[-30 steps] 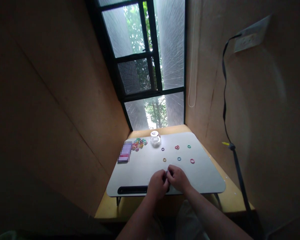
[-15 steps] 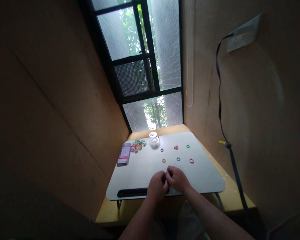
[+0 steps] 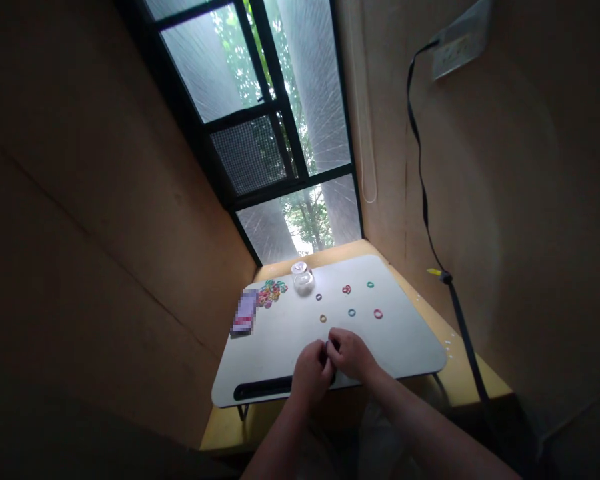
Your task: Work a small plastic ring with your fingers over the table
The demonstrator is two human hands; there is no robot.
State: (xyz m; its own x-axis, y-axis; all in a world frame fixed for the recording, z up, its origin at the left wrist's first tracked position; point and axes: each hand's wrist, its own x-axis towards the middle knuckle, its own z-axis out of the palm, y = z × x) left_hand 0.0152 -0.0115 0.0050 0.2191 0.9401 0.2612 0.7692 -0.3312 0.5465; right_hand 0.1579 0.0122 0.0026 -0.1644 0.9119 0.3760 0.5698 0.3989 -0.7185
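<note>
My left hand (image 3: 311, 370) and my right hand (image 3: 351, 353) meet over the near edge of the white lap table (image 3: 270, 347). Both are closed, fingertips pinched together. What they hold, if anything, is too small and hidden to name. Beyond them lie separate small rings that look like hair ties: a yellow ring (image 3: 323, 319), a blue ring (image 3: 351, 312) and a pink ring (image 3: 378, 313) in the nearer row. Farther back are a dark ring (image 3: 319, 297), a red cluster (image 3: 347, 289) and a green ring (image 3: 371, 285).
A heap of coloured rings (image 3: 271, 293) lies at the back left beside a blurred phone (image 3: 245, 312). A clear round tub (image 3: 304, 283) stands near a white lid (image 3: 299, 267). Along the near edge runs a black slot (image 3: 263, 388). A black cord (image 3: 423, 193) hangs at the right wall.
The camera view has tilted and shifted slightly, so the table appears a little rotated. My hands stay pinched together in the same place over the table; the rings have not moved.
</note>
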